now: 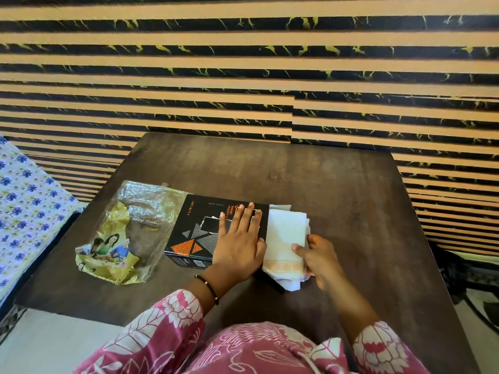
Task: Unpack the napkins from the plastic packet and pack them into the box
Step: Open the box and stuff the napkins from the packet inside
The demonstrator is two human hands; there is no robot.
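Nearest: pink floral sleeves (pixel 167 327), a black bead bracelet (pixel 209 286) on the left wrist. Dark wood-grain table (pixel 337 190) fills the middle, matte, some pale scuffs. Left hand (pixel 239 238) lies flat on the black box (pixel 199 230), fingers spread, pressing down, gripping nothing. Right hand (pixel 316 255) is just beside the box's right end, fingers curled onto the stack of white napkins (pixel 286 238), which sticks out of that end; thumb on top, stack pinched at its right edge. Box lies flat near the table's middle, orange triangle print on top. Left of it, touching or nearly touching, the crumpled gold-and-clear plastic packet (pixel 121 233), looks mostly flattened. Far left: blue-flowered bedsheet (pixel 24 201). Behind the table: wall (pixel 243 63) with tan and black-marbled horizontal stripes.
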